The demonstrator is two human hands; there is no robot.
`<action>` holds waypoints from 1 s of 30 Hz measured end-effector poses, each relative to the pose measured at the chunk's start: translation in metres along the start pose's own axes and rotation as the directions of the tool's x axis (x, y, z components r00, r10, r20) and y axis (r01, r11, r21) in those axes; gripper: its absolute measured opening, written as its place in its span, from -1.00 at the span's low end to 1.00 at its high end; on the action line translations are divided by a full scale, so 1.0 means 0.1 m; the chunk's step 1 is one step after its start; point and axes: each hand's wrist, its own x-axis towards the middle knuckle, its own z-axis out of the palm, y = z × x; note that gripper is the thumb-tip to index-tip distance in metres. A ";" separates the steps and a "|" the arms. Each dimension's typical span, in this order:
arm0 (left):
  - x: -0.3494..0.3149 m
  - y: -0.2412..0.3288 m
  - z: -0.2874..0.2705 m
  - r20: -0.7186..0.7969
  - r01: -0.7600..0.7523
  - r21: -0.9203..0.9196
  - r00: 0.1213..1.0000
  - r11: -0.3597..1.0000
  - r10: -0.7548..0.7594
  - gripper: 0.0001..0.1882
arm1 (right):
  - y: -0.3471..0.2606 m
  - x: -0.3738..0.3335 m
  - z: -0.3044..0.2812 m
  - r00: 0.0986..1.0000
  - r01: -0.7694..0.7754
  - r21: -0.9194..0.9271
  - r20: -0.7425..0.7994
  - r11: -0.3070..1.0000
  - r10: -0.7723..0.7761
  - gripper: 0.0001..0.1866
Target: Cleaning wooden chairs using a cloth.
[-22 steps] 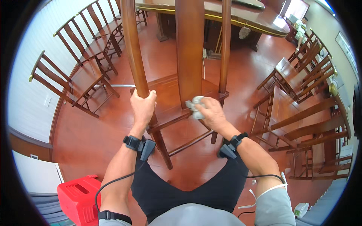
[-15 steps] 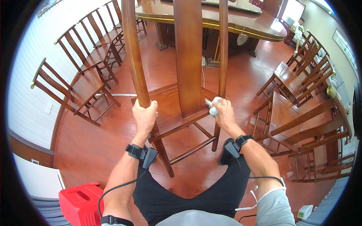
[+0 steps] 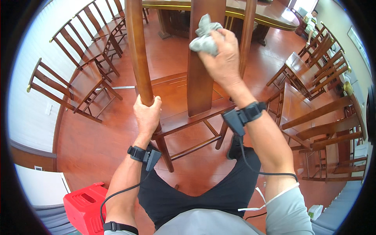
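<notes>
A brown wooden chair [image 3: 199, 84] stands right in front of me with its back toward me. My left hand [image 3: 147, 117] is closed round the lower part of the left back post [image 3: 140, 58]. Raised at the upper part of the flat centre slat, my right hand [image 3: 224, 58] grips a crumpled light grey cloth [image 3: 205, 36]. The cloth lies against or just before the slat; exact contact is hard to tell. Behind my right hand and forearm, part of the right back post [image 3: 247, 35] is hidden. The top of the chair's back runs out of view.
A row of similar chairs [image 3: 84, 80] lines the left wall, and more chairs [image 3: 297, 102] stand at the right. Beyond my chair is a large dark wooden table [image 3: 274, 18]. A red plastic stool [image 3: 86, 207] is at the lower left. Another person [image 3: 311, 25] sits at the far right.
My right hand has moved up with the cloth, from the foot of the right post to the upper centre slat. My left hand keeps its hold; the view has shifted slightly.
</notes>
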 end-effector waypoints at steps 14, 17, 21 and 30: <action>0.12 0.04 0.03 -0.021 0.022 -0.029 1.000 0.999 -0.022 -0.82 | 0.39 -1.71 -0.30 0.884 -0.118 0.036 0.459 0.992 0.088 -0.64; 0.12 0.00 0.02 -0.027 0.033 -0.027 0.999 0.999 -0.034 -0.82 | 0.93 -1.74 -0.45 0.816 -0.184 -0.062 0.546 0.981 0.188 -0.55; 0.19 0.03 0.07 -0.049 0.044 0.003 0.998 0.999 -0.044 -0.83 | 1.01 -1.84 -0.56 0.828 -0.225 -0.117 0.501 0.967 0.253 -0.56; 0.44 0.23 0.44 0.058 0.039 -0.059 0.998 0.997 -0.036 -0.84 | 0.25 -2.14 0.32 0.254 -0.783 0.615 0.174 0.096 0.951 -0.53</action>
